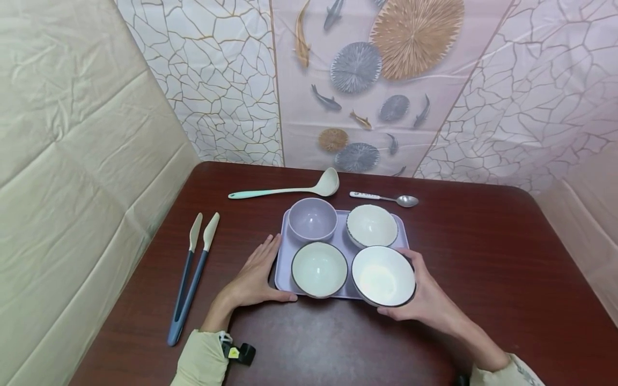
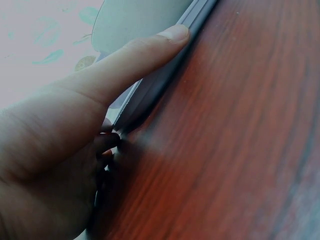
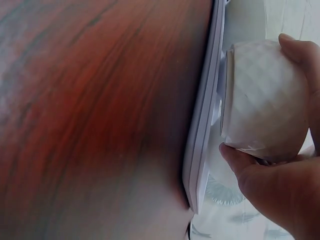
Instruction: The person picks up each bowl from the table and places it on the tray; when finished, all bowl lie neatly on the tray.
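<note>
In the head view, a lilac tray [image 1: 285, 257] bears a lilac bowl [image 1: 313, 219], a white bowl [image 1: 372, 225] at the back right, and a pale bowl with a dark rim [image 1: 319, 269] at the front left. My right hand [image 1: 427, 300] grips a white dark-rimmed bowl [image 1: 383, 275] over the tray's front right corner, thumb in front and fingers at the far side. Its faceted outside [image 3: 267, 100] shows in the right wrist view; contact with the tray is unclear. My left hand [image 1: 256, 279] touches the tray's left side with fairly straight fingers, thumb on the front edge.
Behind the tray lie a ladle [image 1: 327, 183] with a mint handle and a small metal spoon [image 1: 406, 201] with a white handle. Blue-handled tongs [image 1: 185, 292] lie to the left. Cloth-covered walls [image 1: 232, 80] border the dark wooden table [image 1: 483, 241].
</note>
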Motion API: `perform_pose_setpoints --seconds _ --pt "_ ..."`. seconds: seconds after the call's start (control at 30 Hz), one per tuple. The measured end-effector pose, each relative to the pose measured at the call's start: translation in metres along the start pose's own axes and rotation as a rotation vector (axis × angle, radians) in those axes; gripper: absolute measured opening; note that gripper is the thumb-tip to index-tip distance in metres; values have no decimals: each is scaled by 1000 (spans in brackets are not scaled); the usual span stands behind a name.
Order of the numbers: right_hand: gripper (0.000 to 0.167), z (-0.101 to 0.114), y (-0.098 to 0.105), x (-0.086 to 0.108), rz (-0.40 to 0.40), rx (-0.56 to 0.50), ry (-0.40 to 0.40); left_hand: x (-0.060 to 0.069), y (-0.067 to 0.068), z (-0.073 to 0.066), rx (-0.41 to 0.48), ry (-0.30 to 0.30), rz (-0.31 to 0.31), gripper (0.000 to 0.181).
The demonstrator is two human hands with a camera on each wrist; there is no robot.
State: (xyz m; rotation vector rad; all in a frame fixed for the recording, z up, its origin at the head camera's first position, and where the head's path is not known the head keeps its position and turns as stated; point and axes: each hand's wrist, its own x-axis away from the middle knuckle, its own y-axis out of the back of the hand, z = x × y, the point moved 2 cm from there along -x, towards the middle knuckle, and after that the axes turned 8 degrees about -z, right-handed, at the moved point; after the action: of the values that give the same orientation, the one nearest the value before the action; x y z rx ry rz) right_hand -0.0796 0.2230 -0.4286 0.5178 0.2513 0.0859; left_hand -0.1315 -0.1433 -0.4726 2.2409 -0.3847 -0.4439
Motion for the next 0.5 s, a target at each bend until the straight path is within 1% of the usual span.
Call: perform_pose_setpoints --seconds 0.13,0.37,0.5 --pt "119 -2 -4 -2 11 -11 -16 0 0 0 3 0 3 133" --pt "119 -4 -6 -4 -3 37 -20 0 0 0 -1 -1 5 133" --pt "121 -6 -7 -6 -5 46 -23 0 0 1 -8 6 5 133"
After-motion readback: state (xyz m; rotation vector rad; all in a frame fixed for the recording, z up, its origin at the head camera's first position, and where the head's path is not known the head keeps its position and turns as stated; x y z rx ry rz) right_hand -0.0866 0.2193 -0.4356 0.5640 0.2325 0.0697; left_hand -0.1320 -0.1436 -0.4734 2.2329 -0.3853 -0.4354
